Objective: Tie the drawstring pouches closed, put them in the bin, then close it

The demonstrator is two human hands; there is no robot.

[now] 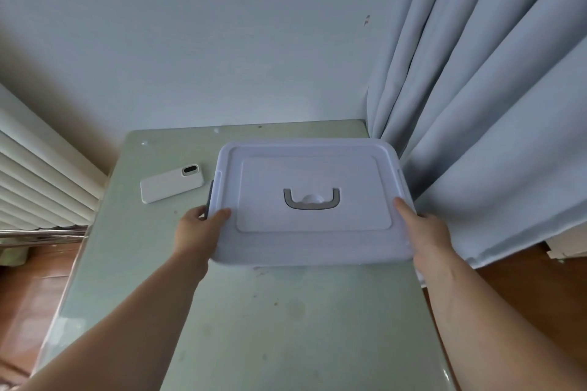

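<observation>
My left hand (197, 232) and right hand (424, 232) grip the white lid (311, 168) by its side edges; I'd keep it level, then seat all corners evenly.

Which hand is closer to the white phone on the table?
Left. The left hand holds the bin lid at its left edge, close to the phone. The right hand holds the opposite edge, so the whole lid lies between it and the phone.

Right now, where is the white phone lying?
In the head view, the white phone lies flat on the table, left of the bin lid and just beyond the left hand.
</observation>
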